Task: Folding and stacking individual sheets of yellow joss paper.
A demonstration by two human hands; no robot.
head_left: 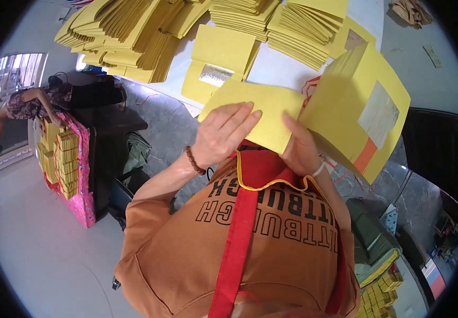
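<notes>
A: Where is the yellow card (274, 106) just now?

B: Above the front of the person's red apron (271, 168), between the two hands, near the edge of the white table (279, 66); held there, it seems within easy reach of both palms.

A: What are the fingers doing?

B: Those of the left hand (221, 130) lie nearly straight and close together across the upper face, probably to keep it flat; its thumb is hidden, so I cannot tell whether it pinches from below; the right hand (300, 146) grasps the right-hand edge, thumb above and the rest out of sight beneath, which likely steadies that side.

A: And the large yellow folder (340, 95) beside it?

B: It rises at a tilt just past the right hand, its silver panel (380, 114) and orange strip (365, 153) facing outward; what props it up I cannot tell.

A: Why the yellow stacks (298, 37) along the far side?

B: Perhaps to leave the near part free for the arms; a piece with a silver patch (216, 75) lies before them.
</notes>
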